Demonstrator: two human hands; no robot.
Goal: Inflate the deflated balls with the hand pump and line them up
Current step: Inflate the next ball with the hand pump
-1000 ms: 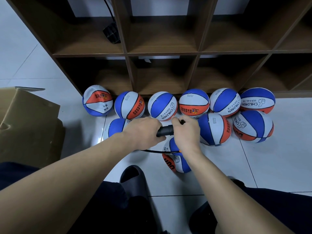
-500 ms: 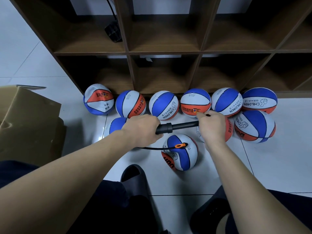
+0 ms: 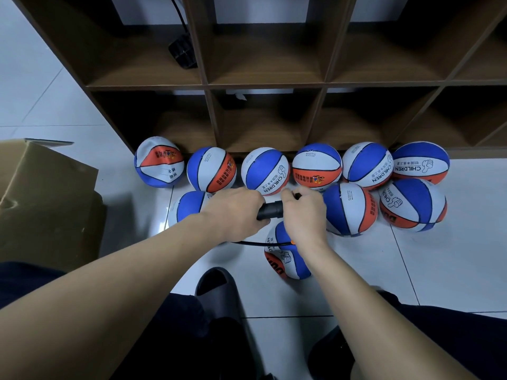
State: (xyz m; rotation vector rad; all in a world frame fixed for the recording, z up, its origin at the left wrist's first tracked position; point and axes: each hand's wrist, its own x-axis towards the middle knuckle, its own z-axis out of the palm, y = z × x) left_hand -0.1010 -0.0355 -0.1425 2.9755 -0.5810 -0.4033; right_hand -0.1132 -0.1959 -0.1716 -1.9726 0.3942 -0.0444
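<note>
The left hand (image 3: 233, 212) is curled round the barrel of the black hand pump (image 3: 270, 210), and the right hand (image 3: 303, 215) grips the handle end, so only a short black stretch shows between the two fists. The pump's long axis runs roughly level, left to right, its handle end pointing right; both ends are hidden by the fingers. A thin black hose (image 3: 255, 243) runs from under the left hand to the ball being pumped (image 3: 285, 256), which sits on the floor (image 3: 439, 270) just below the right wrist, its valve covered. Six balls line the shelf unit (image 3: 263, 86) base, the leftmost ball (image 3: 159, 163) visibly dented. A cardboard box (image 3: 46, 204) stands left.
</note>
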